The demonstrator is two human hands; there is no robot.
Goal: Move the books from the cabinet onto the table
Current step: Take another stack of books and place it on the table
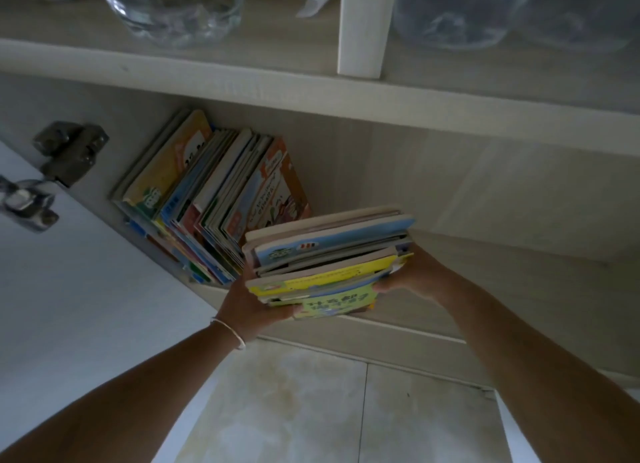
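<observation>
A stack of several thin children's books [329, 254] lies flat between my two hands at the front edge of the lower cabinet shelf [467, 247]. My left hand [252, 306], with a thin bracelet at the wrist, grips the stack's left end from below. My right hand [412, 272] grips its right end, fingers hidden behind the books. A leaning row of more picture books [207, 192] stands deeper in the shelf, against the left wall. The table is not in view.
The open cabinet door [69, 289] with two metal hinges [69, 154] stands at the left. The upper shelf [242, 84] holds clear glass or plastic jars [173, 8] either side of a white upright divider [367, 26]. Pale tiled floor [311, 410] lies below.
</observation>
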